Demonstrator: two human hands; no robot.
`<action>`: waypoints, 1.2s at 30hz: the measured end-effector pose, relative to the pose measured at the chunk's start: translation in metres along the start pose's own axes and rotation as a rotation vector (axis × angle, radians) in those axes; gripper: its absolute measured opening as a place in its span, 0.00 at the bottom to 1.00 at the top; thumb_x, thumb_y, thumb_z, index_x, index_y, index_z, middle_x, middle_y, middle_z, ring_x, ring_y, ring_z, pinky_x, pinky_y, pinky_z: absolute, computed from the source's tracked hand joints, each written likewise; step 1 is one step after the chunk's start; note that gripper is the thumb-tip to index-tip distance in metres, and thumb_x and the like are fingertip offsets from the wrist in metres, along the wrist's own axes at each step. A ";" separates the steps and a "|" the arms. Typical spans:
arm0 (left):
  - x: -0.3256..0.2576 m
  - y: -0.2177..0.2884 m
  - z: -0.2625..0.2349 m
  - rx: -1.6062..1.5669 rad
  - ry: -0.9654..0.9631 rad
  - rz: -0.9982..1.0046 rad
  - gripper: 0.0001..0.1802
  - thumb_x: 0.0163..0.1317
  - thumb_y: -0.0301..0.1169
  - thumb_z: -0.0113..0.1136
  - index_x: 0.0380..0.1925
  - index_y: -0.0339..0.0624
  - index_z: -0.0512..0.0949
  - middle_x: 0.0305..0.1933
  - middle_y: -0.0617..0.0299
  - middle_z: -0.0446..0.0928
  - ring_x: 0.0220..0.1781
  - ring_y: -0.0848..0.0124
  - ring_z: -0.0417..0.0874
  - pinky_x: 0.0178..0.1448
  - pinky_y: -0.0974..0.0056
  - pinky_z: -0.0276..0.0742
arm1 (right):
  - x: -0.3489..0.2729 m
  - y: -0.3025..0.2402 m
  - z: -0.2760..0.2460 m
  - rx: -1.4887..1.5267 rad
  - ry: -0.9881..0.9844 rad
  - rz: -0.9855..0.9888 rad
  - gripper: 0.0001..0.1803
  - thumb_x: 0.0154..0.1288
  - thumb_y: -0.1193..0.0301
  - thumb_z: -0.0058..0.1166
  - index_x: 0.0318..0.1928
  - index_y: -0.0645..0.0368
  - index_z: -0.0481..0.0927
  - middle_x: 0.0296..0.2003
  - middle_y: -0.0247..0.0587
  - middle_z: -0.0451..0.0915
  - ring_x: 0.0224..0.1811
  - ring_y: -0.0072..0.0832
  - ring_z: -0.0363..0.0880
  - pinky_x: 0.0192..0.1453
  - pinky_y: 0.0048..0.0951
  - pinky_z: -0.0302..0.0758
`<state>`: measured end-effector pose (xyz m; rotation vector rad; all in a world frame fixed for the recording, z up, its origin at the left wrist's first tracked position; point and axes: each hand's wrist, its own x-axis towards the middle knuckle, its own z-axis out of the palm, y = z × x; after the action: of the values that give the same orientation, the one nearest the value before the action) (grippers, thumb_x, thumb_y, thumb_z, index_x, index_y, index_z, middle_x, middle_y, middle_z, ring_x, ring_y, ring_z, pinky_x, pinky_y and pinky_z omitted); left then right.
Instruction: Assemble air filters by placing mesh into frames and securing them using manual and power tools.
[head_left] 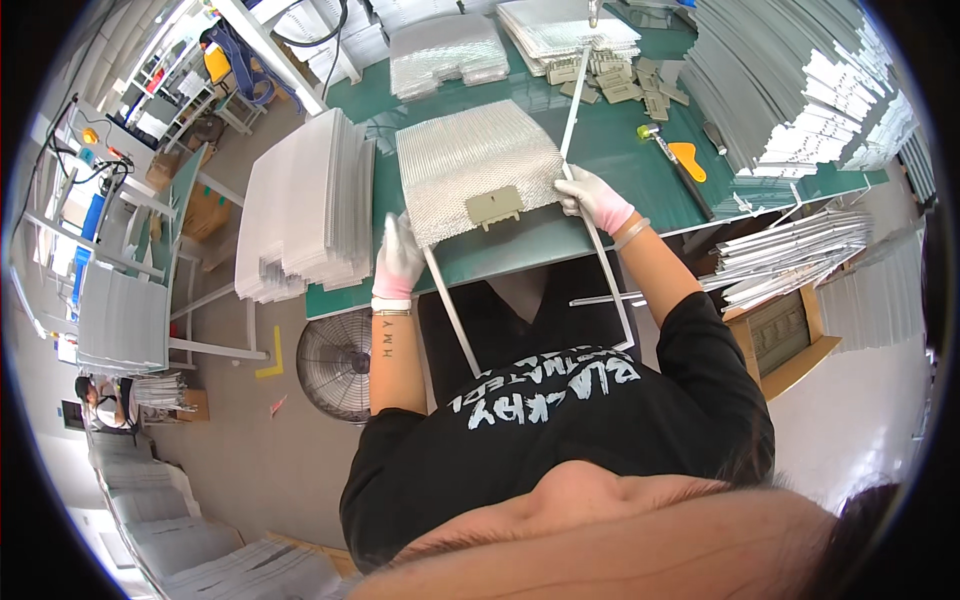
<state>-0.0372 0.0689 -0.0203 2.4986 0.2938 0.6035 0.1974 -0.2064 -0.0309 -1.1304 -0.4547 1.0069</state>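
Observation:
A silvery-white corrugated mesh panel (480, 150) lies on the green table in front of me. A beige plastic plate (494, 207) sits at its near edge. Thin white frame strips (612, 275) run along the panel's sides and out over the table edge toward my body. My right hand (593, 198), in a white and pink glove, pinches the strip at the panel's right corner. Gloved alike, my left hand (398, 262) is against the panel's near left corner and the left strip, its fingers stretched out upward. Its thumb is hard to make out.
Stacked mesh panels (305, 200) stand at the left; more panels (448, 52) lie at the back. Beige plates (640, 85), a hammer (676, 170) and a yellow scraper (687, 161) are at the right. Frame strips (790, 255) are piled below the right edge. A fan (338, 368) stands below.

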 end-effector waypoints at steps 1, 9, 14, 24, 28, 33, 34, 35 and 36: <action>-0.003 0.007 -0.001 -0.723 -0.043 -0.175 0.21 0.71 0.27 0.50 0.63 0.36 0.68 0.58 0.59 0.76 0.59 0.65 0.77 0.66 0.60 0.71 | -0.005 -0.001 -0.001 0.007 0.024 -0.039 0.16 0.70 0.71 0.51 0.56 0.56 0.67 0.30 0.26 0.66 0.22 0.13 0.60 0.25 0.18 0.59; 0.003 0.077 -0.024 -1.075 0.145 -0.304 0.29 0.63 0.19 0.60 0.64 0.27 0.65 0.52 0.55 0.80 0.46 0.75 0.82 0.51 0.65 0.83 | -0.060 -0.031 0.007 0.043 0.106 -0.243 0.17 0.72 0.72 0.51 0.57 0.59 0.66 0.30 0.28 0.66 0.22 0.15 0.61 0.26 0.20 0.61; -0.011 0.108 -0.029 -0.951 0.319 -0.022 0.41 0.65 0.16 0.51 0.75 0.38 0.46 0.59 0.55 0.70 0.41 0.81 0.69 0.45 0.77 0.70 | -0.075 -0.047 0.022 -0.025 0.063 -0.352 0.20 0.72 0.72 0.49 0.61 0.60 0.65 0.30 0.27 0.67 0.23 0.15 0.60 0.27 0.20 0.60; -0.033 0.105 -0.089 -0.036 0.488 0.329 0.22 0.72 0.32 0.37 0.59 0.28 0.68 0.56 0.46 0.75 0.58 0.61 0.78 0.64 0.59 0.72 | -0.108 -0.091 0.090 -0.134 0.009 -0.591 0.26 0.68 0.78 0.48 0.65 0.66 0.64 0.43 0.28 0.74 0.36 0.12 0.67 0.40 0.18 0.68; 0.023 0.093 -0.108 -0.608 0.549 0.319 0.26 0.75 0.34 0.31 0.62 0.23 0.64 0.60 0.43 0.72 0.61 0.58 0.75 0.68 0.59 0.68 | -0.082 -0.135 0.108 -0.379 0.224 -0.924 0.14 0.67 0.77 0.52 0.52 0.64 0.76 0.37 0.25 0.75 0.36 0.10 0.67 0.41 0.17 0.69; 0.106 0.120 -0.131 -0.793 0.437 0.093 0.11 0.68 0.26 0.58 0.48 0.32 0.78 0.26 0.75 0.74 0.23 0.88 0.65 0.27 0.77 0.59 | -0.030 -0.175 0.099 -0.261 0.369 -0.993 0.12 0.64 0.72 0.62 0.27 0.56 0.71 0.21 0.16 0.62 0.23 0.08 0.55 0.26 0.18 0.55; 0.110 0.123 -0.129 -0.761 0.446 0.068 0.12 0.65 0.23 0.60 0.48 0.32 0.78 0.28 0.74 0.76 0.25 0.87 0.69 0.29 0.77 0.63 | -0.028 -0.173 0.099 -0.260 0.367 -0.995 0.12 0.64 0.72 0.62 0.27 0.56 0.71 0.21 0.16 0.62 0.23 0.08 0.55 0.26 0.18 0.55; 0.113 0.121 -0.120 -0.856 0.459 0.065 0.12 0.63 0.21 0.61 0.47 0.31 0.78 0.30 0.72 0.77 0.27 0.86 0.71 0.31 0.77 0.66 | -0.028 -0.168 0.097 -0.356 0.456 -0.978 0.12 0.64 0.72 0.62 0.28 0.57 0.72 0.20 0.17 0.62 0.23 0.09 0.55 0.25 0.19 0.55; 0.114 0.116 -0.110 -0.948 0.471 0.064 0.12 0.61 0.19 0.62 0.46 0.31 0.78 0.32 0.70 0.79 0.29 0.85 0.74 0.33 0.77 0.69 | -0.027 -0.162 0.095 -0.448 0.544 -0.960 0.11 0.63 0.73 0.62 0.28 0.58 0.72 0.19 0.18 0.62 0.23 0.09 0.54 0.24 0.19 0.55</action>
<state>0.0199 0.0603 0.1677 1.4466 0.0597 1.0555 0.1829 -0.1907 0.1577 -1.3043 -0.6913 -0.2575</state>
